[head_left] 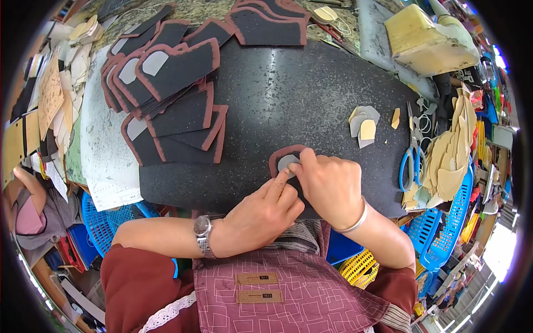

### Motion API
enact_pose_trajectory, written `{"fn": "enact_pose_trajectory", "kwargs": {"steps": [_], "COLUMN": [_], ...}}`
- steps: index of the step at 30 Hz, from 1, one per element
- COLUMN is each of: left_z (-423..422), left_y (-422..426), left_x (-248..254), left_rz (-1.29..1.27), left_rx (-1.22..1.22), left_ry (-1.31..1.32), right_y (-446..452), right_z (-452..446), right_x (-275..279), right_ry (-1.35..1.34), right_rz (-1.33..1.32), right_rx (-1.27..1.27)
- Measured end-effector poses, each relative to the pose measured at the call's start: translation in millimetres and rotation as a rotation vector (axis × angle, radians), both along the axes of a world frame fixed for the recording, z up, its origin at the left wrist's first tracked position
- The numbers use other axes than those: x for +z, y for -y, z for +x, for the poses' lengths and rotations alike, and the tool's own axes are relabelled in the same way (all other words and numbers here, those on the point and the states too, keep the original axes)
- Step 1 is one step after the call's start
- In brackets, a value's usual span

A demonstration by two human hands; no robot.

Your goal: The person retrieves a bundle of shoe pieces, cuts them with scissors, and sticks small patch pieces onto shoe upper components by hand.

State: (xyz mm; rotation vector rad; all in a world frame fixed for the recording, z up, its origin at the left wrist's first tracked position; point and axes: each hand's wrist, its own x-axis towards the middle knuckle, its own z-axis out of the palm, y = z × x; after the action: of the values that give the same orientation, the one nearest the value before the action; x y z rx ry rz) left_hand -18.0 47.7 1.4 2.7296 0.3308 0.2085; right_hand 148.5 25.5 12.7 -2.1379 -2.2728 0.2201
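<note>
A black cut piece with a reddish-brown border (272,161) lies at the near edge of the dark board, mostly covered by my hands. On it is a small grey patch (286,161) with a rounded top. My left hand (258,216) is closed at the lower side of the piece, its index fingertip at the patch and its other fingers curled. My right hand (331,186) is closed too, with thumb and fingertips pinched together at the patch's right edge. The two hands' fingertips meet there. The hands hide the lower part of the piece.
Overlapping black pieces (180,69), several with grey patches, lie at the left and back. Loose patches (365,125) lie right of centre, near blue-handled scissors (411,164). Beige pieces (448,158) are heaped at the right. A yellowish block (430,41) stands at the back right.
</note>
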Motion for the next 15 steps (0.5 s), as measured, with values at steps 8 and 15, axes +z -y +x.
{"fn": "enact_pose_trajectory", "kwargs": {"steps": [8, 15], "left_z": [22, 59], "left_y": [-89, -228], "left_x": [22, 2], "left_rz": [-0.045, 0.385], "left_rx": [0.072, 0.343], "left_ry": [0.219, -0.09], "right_y": [82, 121], "right_z": [49, 74], "right_x": [50, 61], "right_ry": [-0.185, -0.523], "right_rz": [-0.216, -0.228], "right_rx": [0.09, 0.061]}}
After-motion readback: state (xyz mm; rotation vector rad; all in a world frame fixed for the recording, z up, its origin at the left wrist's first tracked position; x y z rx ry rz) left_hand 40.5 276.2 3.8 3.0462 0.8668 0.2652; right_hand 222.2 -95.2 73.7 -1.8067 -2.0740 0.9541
